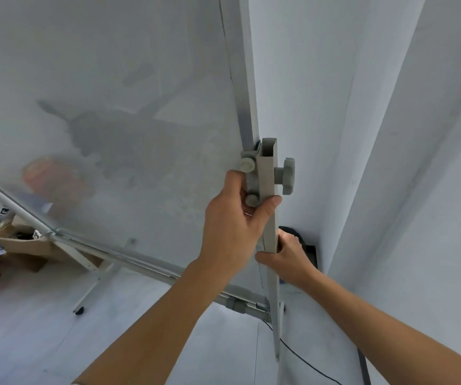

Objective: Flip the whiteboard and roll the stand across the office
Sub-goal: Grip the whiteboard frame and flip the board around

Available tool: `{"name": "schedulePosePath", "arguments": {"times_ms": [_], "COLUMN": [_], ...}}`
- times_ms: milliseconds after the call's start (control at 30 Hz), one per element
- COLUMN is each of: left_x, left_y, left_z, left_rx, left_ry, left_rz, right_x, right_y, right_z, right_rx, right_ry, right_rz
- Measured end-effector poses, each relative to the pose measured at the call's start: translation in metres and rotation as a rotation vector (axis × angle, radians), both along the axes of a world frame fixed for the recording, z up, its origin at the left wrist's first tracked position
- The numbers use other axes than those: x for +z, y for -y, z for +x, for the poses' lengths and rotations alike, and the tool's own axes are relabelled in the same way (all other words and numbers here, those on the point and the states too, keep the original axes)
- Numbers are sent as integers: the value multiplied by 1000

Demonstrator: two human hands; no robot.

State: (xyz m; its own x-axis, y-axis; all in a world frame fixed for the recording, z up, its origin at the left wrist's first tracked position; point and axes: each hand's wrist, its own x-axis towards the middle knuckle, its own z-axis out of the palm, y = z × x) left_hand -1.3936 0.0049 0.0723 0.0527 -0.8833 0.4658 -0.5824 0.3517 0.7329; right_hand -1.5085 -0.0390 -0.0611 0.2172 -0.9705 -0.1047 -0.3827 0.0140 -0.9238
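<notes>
Gripping the stand post (268,218), both the left hand (232,226) and right hand (290,254) are closed; the loosened whiteboard (112,107) could swing.

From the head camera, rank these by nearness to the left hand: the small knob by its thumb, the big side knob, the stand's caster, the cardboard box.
From the left hand:
1. Small knob, touching it.
2. Big side knob, right of post.
3. Caster, lower left.
4. Cardboard box, far left.

Head view. Two bare forearms enter from the bottom edge of the frame and end in the bare left hand (233,223) at centre and the bare right hand (289,258) just below and right of it. No sleeves, gloves, watch or rings are visible; the fingernails are short and unpainted.
</notes>
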Motion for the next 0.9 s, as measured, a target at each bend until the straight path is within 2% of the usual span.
{"name": "schedulePosePath", "arguments": {"times_ms": [233,467,900], "left_x": [-7,-4,5], "left_y": [-102,-204,-356], "left_z": [16,26,37], "left_rx": [-124,-188,-129], "left_ry": [27,29,22], "left_rz": [-53,-5,89], "right_x": [-9,-8,-3], "right_y": [-118,-228,-374], "right_z": [11,21,39], "right_rx": [-114,-181,-216], "right_ry": [94,59,45], "right_rz": [-61,-43,-63]}}
